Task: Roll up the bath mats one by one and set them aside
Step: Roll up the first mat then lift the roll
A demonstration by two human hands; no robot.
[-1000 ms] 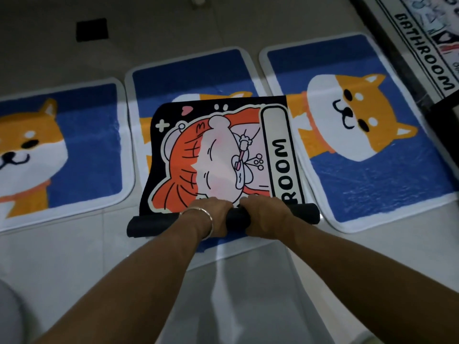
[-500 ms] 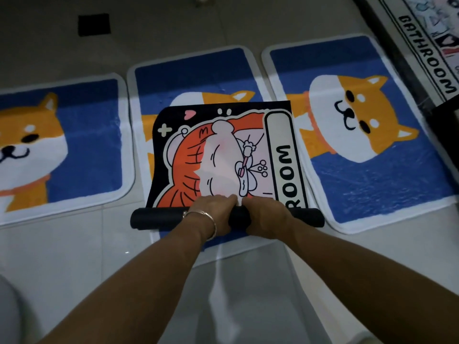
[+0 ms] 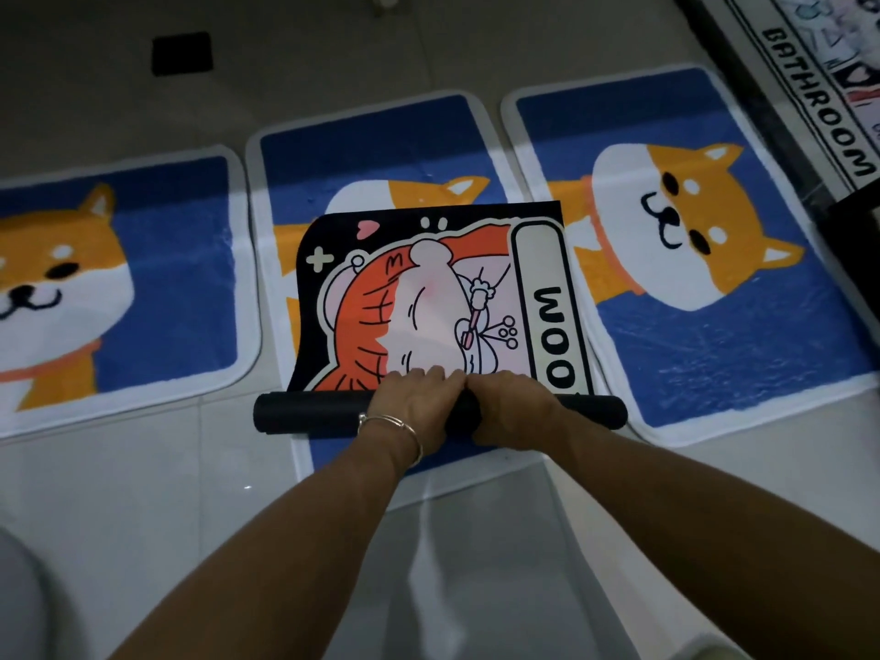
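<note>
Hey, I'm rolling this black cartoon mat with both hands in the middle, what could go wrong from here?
One: left hand and right hand both grip the roll at its centre, so the free ends may loosen or wind crooked. Two: the black mat lies on the middle blue dog mat; pushing forward might drag or bunch it.
</note>
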